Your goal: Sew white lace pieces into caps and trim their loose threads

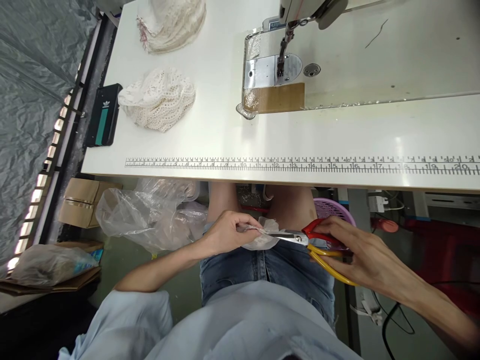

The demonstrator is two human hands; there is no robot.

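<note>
Over my lap, my left hand (225,232) is closed in a pinch on a small white lace piece (264,237). My right hand (356,252) grips scissors (318,245) with one red and one yellow handle. Their blades point left and meet the lace piece beside my left fingertips. Both hands are below the front edge of the white sewing table (225,130), above my denim shorts.
Two heaps of white lace (159,102) lie on the table's left part, with a phone (105,115) at the left edge. The sewing machine's needle and plate (279,70) stand at the back. A printed ruler (300,165) runs along the front edge. Plastic bags (150,215) and a purple basket (333,207) sit under the table.
</note>
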